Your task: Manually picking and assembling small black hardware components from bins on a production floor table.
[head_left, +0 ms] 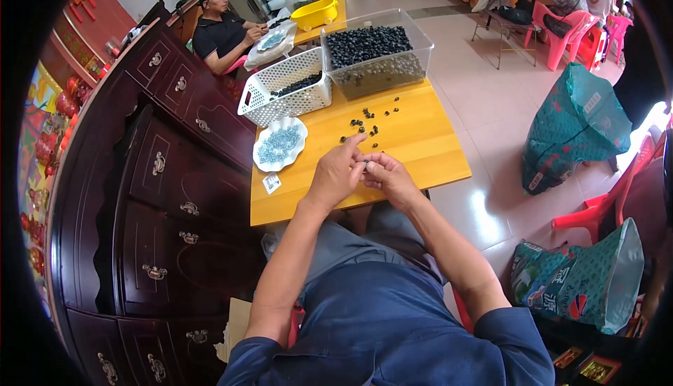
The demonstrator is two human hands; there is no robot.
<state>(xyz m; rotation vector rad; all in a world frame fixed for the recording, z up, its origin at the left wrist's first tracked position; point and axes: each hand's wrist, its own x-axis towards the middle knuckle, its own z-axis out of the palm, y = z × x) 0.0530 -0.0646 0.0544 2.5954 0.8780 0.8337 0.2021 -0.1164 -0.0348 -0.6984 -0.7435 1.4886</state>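
Note:
My left hand [337, 173] and my right hand [390, 176] meet above the near edge of a yellow wooden table [420, 148]. Together their fingertips pinch a tiny pale part [367, 167]; what it is I cannot tell. Several small dark pieces [369, 121] lie loose on the table just beyond my hands. A white scalloped plate [280, 143] of pale blue-grey pieces sits to the left of my hands. Further back stand a white perforated basket [284, 86] with dark pieces and a clear plastic bin [377, 51] full of dark pieces.
A dark wooden cabinet with drawers [161, 169] runs along the left. A person in a black shirt [223, 32] sits at the far end by a yellow basin [314, 13]. Teal sacks [576, 123] and pink plastic chairs [568, 32] stand on the tiled floor at right.

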